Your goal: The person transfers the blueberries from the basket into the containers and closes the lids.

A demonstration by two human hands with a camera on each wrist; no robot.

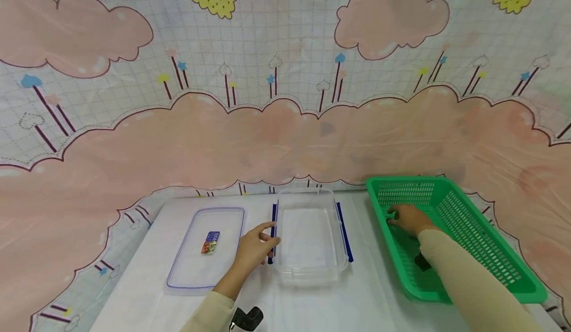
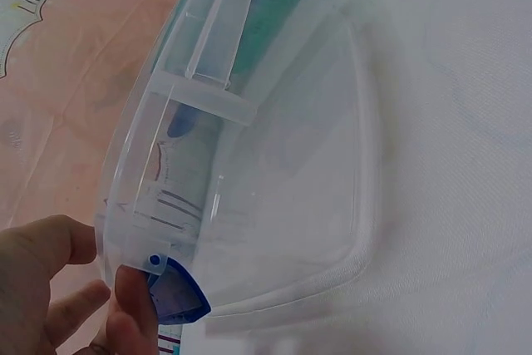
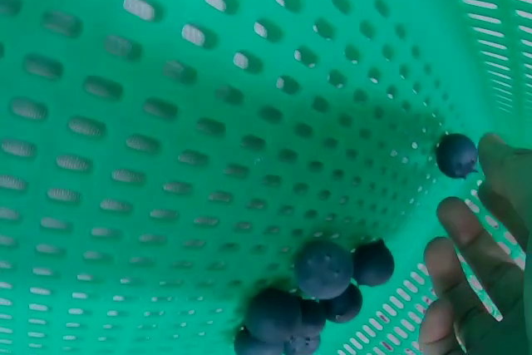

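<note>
Right hand [image 3: 478, 276], apparently pinching one blueberry [image 3: 456, 155], works inside the green basket [image 1: 486, 233]; left hand [image 1: 254, 249] steadies the clear container [image 1: 311, 267] beside it, awaiting fruit.

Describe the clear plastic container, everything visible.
The clear container is a rectangular, transparent plastic tub with rounded corners, lidless, upright and empty. Blue latch flaps hang along both long sides; clear flaps show on the short ends. It stands on the white table between its detached lid and the green basket. The left hand grips its left rim, fingers on the blue latch.
</note>
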